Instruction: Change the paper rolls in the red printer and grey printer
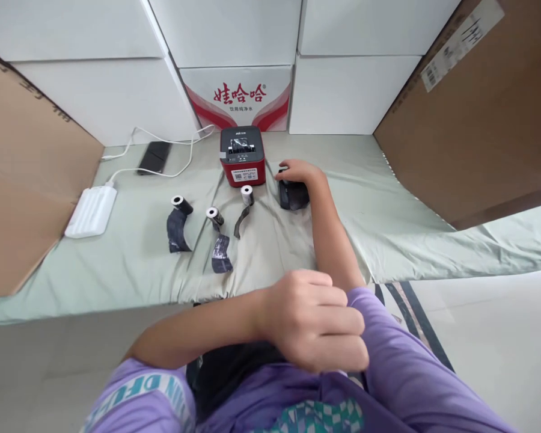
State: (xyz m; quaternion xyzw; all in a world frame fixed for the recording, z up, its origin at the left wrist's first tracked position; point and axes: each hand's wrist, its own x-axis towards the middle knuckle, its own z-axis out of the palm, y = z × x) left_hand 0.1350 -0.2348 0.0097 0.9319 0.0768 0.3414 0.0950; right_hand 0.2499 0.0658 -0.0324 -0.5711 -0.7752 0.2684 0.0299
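Observation:
My right hand [301,172] reaches forward over a small black device [294,196] on the cloth. Its fingers bend over the device's far edge, and the palm side is hidden. Close to my body, my left hand [318,322] is closed in a fist with its back up; nothing shows in it. Left of the black device stands a red and black label printer [242,156]. In front of the printer lie three small paper rolls, the left [183,205], middle [214,216] and right [247,195], each with a dark strip unrolled towards me.
A black phone [155,157] and a white power bank [91,211] with a white cable [162,175] lie at the left. White boxes [338,96] line the back. Brown cartons stand on the left [27,174] and right [482,120] of the green cloth [135,258].

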